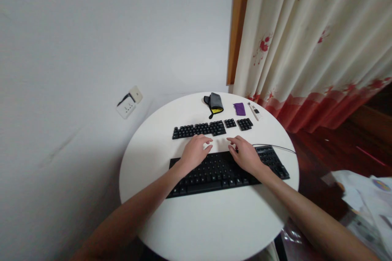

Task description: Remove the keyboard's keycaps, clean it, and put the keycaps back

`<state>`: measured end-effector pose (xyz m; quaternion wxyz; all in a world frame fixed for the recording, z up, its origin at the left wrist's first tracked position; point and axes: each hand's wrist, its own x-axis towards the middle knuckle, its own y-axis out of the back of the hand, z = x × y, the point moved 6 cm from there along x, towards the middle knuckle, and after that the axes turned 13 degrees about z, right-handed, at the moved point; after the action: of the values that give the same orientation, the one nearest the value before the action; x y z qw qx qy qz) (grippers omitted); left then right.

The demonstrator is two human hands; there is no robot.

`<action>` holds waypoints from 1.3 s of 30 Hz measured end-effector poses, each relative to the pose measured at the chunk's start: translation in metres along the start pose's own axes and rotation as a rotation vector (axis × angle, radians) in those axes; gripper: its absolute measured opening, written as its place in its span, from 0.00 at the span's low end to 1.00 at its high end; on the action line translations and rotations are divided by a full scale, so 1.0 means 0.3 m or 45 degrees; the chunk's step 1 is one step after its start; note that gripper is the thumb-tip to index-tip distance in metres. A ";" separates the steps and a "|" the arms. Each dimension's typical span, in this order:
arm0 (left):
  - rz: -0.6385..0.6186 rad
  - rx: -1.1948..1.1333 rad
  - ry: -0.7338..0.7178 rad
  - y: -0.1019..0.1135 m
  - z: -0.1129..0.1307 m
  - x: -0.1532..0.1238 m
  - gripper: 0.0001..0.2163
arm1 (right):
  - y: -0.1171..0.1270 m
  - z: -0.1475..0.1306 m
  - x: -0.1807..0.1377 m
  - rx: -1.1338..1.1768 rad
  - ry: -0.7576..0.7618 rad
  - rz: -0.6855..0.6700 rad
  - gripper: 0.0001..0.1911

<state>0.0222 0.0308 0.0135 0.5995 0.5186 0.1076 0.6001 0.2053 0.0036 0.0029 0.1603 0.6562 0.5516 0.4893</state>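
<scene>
A black keyboard (211, 171) with many of its keycaps off lies across the white round table (202, 224). Over its upper left part is my left hand (196, 151), fingers apart and holding nothing. My right hand (243, 153) hovers over its upper right part, also open, thumb and fingers apart. Beyond my hands, loose black keycaps (199, 129) stand in rows, the left end near my left fingertips. Two smaller keycap groups, a middle one (230, 123) and a right one (245, 124), continue the line. My forearms hide parts of the keyboard.
At the table's back are a folded grey and yellow cloth (216, 102), a purple cloth (239, 109) and a white tube (255, 112). The keyboard's cable (275, 145) runs over the right edge. A wall with a socket (126, 107) is left, a curtain (300, 57) right.
</scene>
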 end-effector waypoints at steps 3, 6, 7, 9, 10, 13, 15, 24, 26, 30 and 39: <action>-0.027 0.181 -0.075 -0.079 -0.026 0.081 0.08 | -0.068 -0.003 0.087 -0.196 0.021 -0.130 0.18; -0.040 0.320 -0.133 -0.136 -0.026 0.122 0.08 | -0.122 -0.007 0.146 -0.317 0.055 -0.205 0.18; -0.039 0.359 -0.147 -0.148 -0.023 0.128 0.08 | -0.135 -0.007 0.159 -0.349 0.070 -0.213 0.18; -0.032 0.427 -0.166 -0.162 -0.017 0.130 0.07 | -0.154 -0.003 0.178 -0.398 0.103 -0.214 0.16; -0.026 0.452 -0.174 -0.165 -0.014 0.129 0.07 | -0.160 -0.001 0.183 -0.411 0.117 -0.215 0.16; -0.016 0.480 -0.193 -0.165 -0.007 0.124 0.07 | -0.166 0.005 0.185 -0.409 0.155 -0.223 0.15; -0.010 0.467 -0.190 -0.160 -0.008 0.124 0.08 | -0.161 0.004 0.182 -0.407 0.193 -0.216 0.14; -0.073 0.424 -0.141 -0.141 -0.013 0.122 0.12 | -0.110 0.025 0.117 -0.177 0.275 -0.266 0.09; -0.066 0.400 -0.135 -0.119 0.002 0.104 0.11 | -0.074 0.046 0.090 -0.079 0.223 -0.210 0.08; -0.049 0.263 -0.138 -0.056 0.082 0.021 0.07 | 0.018 0.074 0.004 0.157 0.178 -0.087 0.05; -0.231 -0.130 -0.006 -0.057 0.243 -0.192 0.05 | 0.104 0.048 -0.208 0.422 0.210 -0.106 0.07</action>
<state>0.0725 -0.0486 0.0042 0.6773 0.4769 0.1218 0.5468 0.2401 -0.0572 -0.0096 0.0244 0.6079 0.6627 0.4367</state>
